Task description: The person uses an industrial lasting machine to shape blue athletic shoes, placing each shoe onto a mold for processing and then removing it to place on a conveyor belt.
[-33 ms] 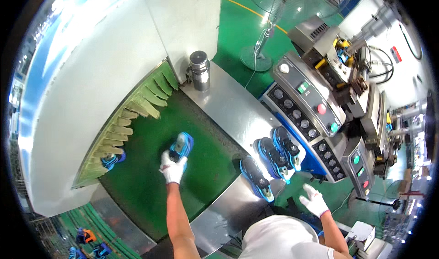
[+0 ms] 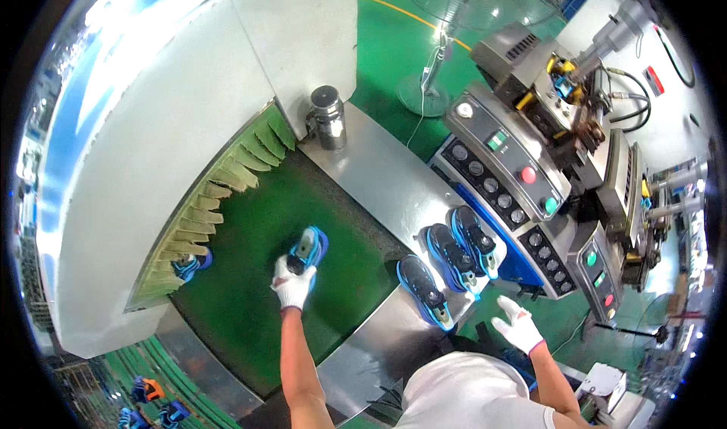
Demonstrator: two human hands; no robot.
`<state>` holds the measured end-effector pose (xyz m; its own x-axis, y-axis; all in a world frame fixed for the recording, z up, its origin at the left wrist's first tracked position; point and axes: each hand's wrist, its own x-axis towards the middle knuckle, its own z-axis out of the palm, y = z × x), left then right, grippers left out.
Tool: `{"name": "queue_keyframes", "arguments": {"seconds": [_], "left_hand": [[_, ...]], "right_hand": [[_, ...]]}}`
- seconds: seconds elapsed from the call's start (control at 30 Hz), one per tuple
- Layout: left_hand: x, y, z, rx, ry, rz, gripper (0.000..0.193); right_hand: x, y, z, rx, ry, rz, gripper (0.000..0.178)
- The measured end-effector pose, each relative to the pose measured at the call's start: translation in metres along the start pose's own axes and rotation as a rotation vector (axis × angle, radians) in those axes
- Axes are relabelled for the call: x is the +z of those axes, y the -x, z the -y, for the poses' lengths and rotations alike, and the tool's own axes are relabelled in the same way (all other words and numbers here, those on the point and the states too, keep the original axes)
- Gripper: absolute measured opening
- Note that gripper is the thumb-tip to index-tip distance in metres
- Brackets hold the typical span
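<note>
My left hand (image 2: 292,283), in a white glove, is closed around a blue-and-black shoe upper (image 2: 308,246) with a pale insert at its far end. The shoe is over the green belt (image 2: 242,232); whether it touches the belt I cannot tell. To the right, my gloved right hand (image 2: 519,326) has its fingers apart and holds nothing. Nearest to it are three black-and-blue shoes on the steel ledge: one (image 2: 424,293) close to me, another (image 2: 452,256) and a third (image 2: 475,237) side by side. One more blue shoe (image 2: 187,265) lies partly hidden under the flaps.
Green strip flaps (image 2: 197,217) hang at the opening of a large white machine housing (image 2: 151,149). A steel flask (image 2: 329,118) stands on the ledge. A control panel with gauges (image 2: 491,187) is at right; behind stands a fan (image 2: 424,96). Several shoes lie on a rack at lower left.
My left hand and the shoe have shifted slightly right and toward me. My right hand stays open, a little higher and to the left.
</note>
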<state>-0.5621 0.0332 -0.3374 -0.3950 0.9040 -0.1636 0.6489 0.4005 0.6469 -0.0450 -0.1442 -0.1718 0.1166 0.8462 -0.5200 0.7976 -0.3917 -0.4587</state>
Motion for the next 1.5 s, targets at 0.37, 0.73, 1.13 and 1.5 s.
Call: {"name": "queue_keyframes", "arguments": {"seconds": [0.37,0.73,1.13,1.5], "left_hand": [[-0.063,0.147,-0.272,0.864,-0.271,0.838,0.049],[0.022,0.129,-0.577,1.378,0.142,0.368,0.056],[0.389,0.003,-0.778,0.897,-0.074,0.248,0.096],[0.310,-0.027,-0.818,0.877,-0.278,0.205,0.079]], "right_hand": [[-0.042,-0.046,0.131,-0.900,0.036,0.184,0.084],[-0.197,-0.049,-0.033,-0.242,-1.076,0.240,0.039],[-0.243,-0.010,-0.159,-0.235,-2.041,-0.162,0.085],[-0.282,-0.044,-0.140,-0.039,-1.970,-0.263,0.083]]}}
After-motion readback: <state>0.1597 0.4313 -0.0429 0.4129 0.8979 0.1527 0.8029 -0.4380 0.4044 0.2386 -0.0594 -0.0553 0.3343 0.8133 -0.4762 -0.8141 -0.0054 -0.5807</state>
